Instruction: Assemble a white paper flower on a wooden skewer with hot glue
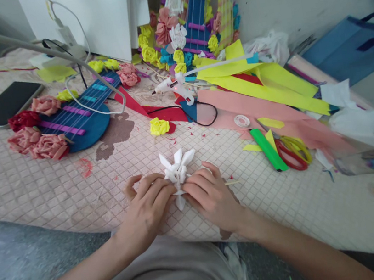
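Both hands meet over a white folded-paper flower (177, 163) near the front edge of the table. My left hand (150, 201) pinches the flower's left side, its fingers bent and thumb tucked underneath. From the right, my right hand (211, 193) grips the opposite side with curled fingers. Several pointed white petals fan away from me, and one points toward me between the hands. A thin wooden stick (233, 182) pokes out beyond my right hand; whether it is held cannot be made out. Just past the flower lies a yellow paper rose (159, 126).
A white glue gun (174, 86) with a lit red light and cord lies behind. Scissors (293, 150), a green roll (268, 149) and pink paper strips (275, 123) are at right. A blue paper guitar (93, 132) with roses and a tablet (6, 104) sit left.
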{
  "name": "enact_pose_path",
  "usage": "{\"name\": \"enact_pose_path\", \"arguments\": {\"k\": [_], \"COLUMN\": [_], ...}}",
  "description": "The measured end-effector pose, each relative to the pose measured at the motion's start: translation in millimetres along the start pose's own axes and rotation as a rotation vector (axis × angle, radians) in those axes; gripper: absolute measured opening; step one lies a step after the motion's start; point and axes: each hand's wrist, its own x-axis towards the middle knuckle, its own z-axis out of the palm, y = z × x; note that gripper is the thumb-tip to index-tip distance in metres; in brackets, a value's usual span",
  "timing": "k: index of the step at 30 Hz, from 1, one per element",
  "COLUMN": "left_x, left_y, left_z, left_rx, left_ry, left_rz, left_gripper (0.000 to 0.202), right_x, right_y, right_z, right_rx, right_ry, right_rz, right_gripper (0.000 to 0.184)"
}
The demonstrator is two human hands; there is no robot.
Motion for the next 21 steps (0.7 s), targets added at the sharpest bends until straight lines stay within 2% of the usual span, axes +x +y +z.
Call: {"name": "enact_pose_path", "arguments": {"k": [9, 15, 21], "left_x": [5.4, 5.3, 4.3], "left_y": [5.5, 2.1, 1.2], "left_z": [-2.1, -1.4, 0.2], "left_rx": [0.08, 0.047, 0.048], "left_ry": [0.079, 0.01, -0.014], "left_rz": [0.009, 0.016, -0.001], "left_gripper": [0.01, 0.012, 0.012], "right_x": [-0.3, -0.2, -1.6], "right_y": [1.1, 1.3, 1.1], "right_z": [-0.4, -1.1, 1.2], "right_rx": [-0.034, -0.042, -0.006], "right_ry": [-0.014, -0.009, -0.013], "right_rz": [-0.001, -0.013, 0.033], "right_gripper": [0.016, 0.023, 0.013]}}
